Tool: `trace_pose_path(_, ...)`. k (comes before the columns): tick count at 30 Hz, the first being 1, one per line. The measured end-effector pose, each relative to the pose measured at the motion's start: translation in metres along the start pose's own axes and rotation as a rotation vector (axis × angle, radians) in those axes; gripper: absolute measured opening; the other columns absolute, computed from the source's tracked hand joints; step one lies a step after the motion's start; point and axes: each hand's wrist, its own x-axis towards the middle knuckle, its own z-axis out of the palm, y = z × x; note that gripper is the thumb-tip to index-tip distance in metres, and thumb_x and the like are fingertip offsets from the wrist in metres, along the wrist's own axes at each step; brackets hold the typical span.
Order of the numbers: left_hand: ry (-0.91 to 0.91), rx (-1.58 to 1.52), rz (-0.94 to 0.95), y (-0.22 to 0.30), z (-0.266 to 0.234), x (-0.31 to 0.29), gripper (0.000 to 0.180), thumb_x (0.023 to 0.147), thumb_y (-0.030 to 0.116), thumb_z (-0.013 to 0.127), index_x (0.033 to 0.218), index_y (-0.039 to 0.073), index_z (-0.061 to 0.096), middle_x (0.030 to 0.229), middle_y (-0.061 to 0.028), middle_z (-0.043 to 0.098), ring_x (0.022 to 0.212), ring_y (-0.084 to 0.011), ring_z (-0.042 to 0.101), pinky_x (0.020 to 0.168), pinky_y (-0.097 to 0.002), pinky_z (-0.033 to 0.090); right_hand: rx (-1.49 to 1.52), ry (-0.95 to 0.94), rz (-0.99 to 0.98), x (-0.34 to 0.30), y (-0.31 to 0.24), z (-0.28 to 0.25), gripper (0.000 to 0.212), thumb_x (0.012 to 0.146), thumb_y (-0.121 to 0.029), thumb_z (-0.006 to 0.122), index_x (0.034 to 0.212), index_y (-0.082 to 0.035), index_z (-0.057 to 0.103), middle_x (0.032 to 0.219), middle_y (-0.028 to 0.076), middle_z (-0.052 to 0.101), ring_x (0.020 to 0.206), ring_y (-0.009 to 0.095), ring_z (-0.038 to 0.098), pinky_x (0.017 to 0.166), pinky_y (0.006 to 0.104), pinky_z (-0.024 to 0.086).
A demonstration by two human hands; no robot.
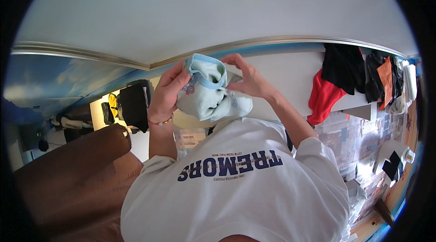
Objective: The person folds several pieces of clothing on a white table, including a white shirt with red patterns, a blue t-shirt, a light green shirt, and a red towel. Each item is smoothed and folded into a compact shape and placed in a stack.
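Both hands up at chest height, bunching a small pale blue garment.

Closest in is the person's white t-shirt (240, 192) with dark blue lettering across the chest. Just above it, the left hand (165, 92), a thin bracelet at its wrist, has its grip clenched on the left side of the pale blue garment (206, 90), which has a small red and blue print. The right hand (247, 78) pinches the garment's top right edge with its fingertips. Left of the garment sits a brown sofa arm (86, 160). Right of the garment, a rack (363, 106) carries hanging red, black, orange and white clothes. Above the garment is plain white ceiling.
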Motion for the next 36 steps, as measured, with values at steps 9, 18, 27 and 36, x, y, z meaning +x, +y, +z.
trace_pose_path(9,-0.021,0.028,-0.024,0.003,-0.003,-0.02,0.035,0.107,0.025,0.062,0.13,-0.001,0.069,0.11,-0.001,0.073,0.1,-0.0076,0.065,0.088,-0.0257,0.051,-0.173,0.15,-0.004,-0.005,-0.072,0.02,0.03,0.082,-0.01,0.073,0.108,-0.003,0.059,0.1,0.019,0.072,0.09,0.037,0.072,0.081,0.0431,0.058)
trace_pose_path(18,0.068,0.814,0.074,0.033,0.004,-0.027,0.039,0.085,0.003,0.081,0.123,0.002,0.073,0.108,-0.0019,0.075,0.091,-0.0079,0.063,0.083,-0.0253,0.05,-0.695,0.237,-0.008,0.001,-0.071,-0.049,0.033,0.075,0.008,0.064,0.105,-0.006,0.06,0.102,0.015,0.07,0.091,0.038,0.07,0.079,0.046,0.056)
trace_pose_path(27,0.213,1.082,0.377,0.038,-0.016,-0.016,0.022,0.087,-0.001,0.078,0.109,-0.003,0.072,0.094,-0.0057,0.066,0.083,-0.0124,0.06,0.074,-0.0245,0.049,-0.343,0.25,-0.123,0.011,-0.121,-0.113,0.016,0.084,0.0,0.055,0.095,0.002,0.066,0.083,0.01,0.066,0.078,0.018,0.061,0.081,0.0337,0.054)
trace_pose_path(36,0.263,0.678,0.306,0.045,-0.016,-0.017,0.02,0.095,0.002,0.076,0.114,-0.001,0.073,0.089,0.0005,0.06,0.075,-0.0071,0.054,0.067,-0.0218,0.045,-0.393,0.256,-0.2,0.01,-0.173,-0.125,0.026,0.098,-0.023,0.064,0.088,0.0,0.069,0.071,0.004,0.057,0.064,0.012,0.046,0.061,0.0295,0.042)
